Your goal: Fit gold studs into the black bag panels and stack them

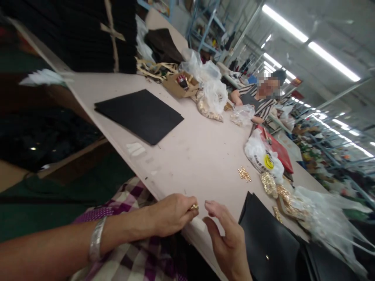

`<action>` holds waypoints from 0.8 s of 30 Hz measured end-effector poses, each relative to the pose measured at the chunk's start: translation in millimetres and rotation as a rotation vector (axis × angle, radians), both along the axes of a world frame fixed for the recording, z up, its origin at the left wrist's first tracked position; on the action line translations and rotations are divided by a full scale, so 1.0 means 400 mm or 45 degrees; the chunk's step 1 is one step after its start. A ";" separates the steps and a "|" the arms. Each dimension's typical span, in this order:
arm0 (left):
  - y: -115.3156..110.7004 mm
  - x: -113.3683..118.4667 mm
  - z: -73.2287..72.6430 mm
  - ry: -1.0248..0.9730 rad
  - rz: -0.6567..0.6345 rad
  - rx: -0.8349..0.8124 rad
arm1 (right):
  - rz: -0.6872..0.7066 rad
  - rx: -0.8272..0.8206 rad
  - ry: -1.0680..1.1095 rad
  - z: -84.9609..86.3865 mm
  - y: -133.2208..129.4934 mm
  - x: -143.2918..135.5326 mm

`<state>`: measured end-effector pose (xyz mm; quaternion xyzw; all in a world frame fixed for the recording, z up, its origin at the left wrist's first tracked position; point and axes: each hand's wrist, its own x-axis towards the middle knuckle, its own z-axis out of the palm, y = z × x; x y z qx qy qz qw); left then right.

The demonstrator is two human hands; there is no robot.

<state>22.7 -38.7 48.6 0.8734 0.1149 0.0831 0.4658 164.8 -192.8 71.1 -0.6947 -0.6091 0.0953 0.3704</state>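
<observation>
Near the table's front edge, my left hand (174,214) is closed, its fingers curled in. A small gold-coloured metal piece (193,207) shows at those fingers; I cannot tell whether it is a ring worn there or a loose part. To the right, my right hand (227,236) is open, with thumb and fingers apart and nothing between them. It is nearest to a black leather-like bag panel (260,230), which bears one small gold fitting. A small heap of gold metal fittings (244,174) lies on the table beyond it.
A black flat panel stack (140,115) lies on the pale table (202,156). Along the far side stand a cardboard box (180,88), plastic bags (215,95), a smiley bag (262,156) and packs of gold fittings (268,184). A person in stripes (252,97) sits opposite.
</observation>
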 end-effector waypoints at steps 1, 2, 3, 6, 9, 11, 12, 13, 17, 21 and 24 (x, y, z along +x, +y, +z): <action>0.007 -0.006 0.005 0.004 -0.009 -0.029 | 0.124 0.027 -0.024 0.004 0.035 -0.019; 0.015 -0.013 0.009 0.006 -0.012 -0.058 | 0.211 0.039 -0.034 0.007 0.064 -0.031; 0.023 -0.021 0.012 0.008 -0.007 -0.086 | 0.267 0.049 -0.030 0.007 0.089 -0.039; 0.052 -0.055 0.014 -0.002 0.054 -0.159 | 0.368 0.069 0.063 -0.005 0.148 -0.043; 0.086 -0.099 0.007 -0.048 0.147 -0.248 | 0.453 -0.034 0.287 -0.030 0.206 -0.043; 0.114 -0.132 0.002 -0.079 0.234 -0.351 | 0.473 -0.175 0.531 -0.043 0.259 -0.046; 0.129 -0.150 -0.001 -0.084 0.284 -0.426 | 0.460 -0.244 0.643 -0.047 0.293 -0.050; 0.144 -0.169 -0.004 -0.085 0.338 -0.518 | 0.422 -0.292 0.709 -0.049 0.333 -0.056; 0.202 -0.243 -0.029 -0.128 0.678 -0.864 | 0.223 -0.202 0.414 -0.056 0.545 -0.094; 0.236 -0.309 -0.071 -0.208 1.118 -0.975 | 0.219 -0.048 -0.139 -0.078 0.761 -0.143; 0.244 -0.343 -0.105 -0.221 1.299 -1.042 | 0.304 -0.053 -0.292 -0.094 0.833 -0.167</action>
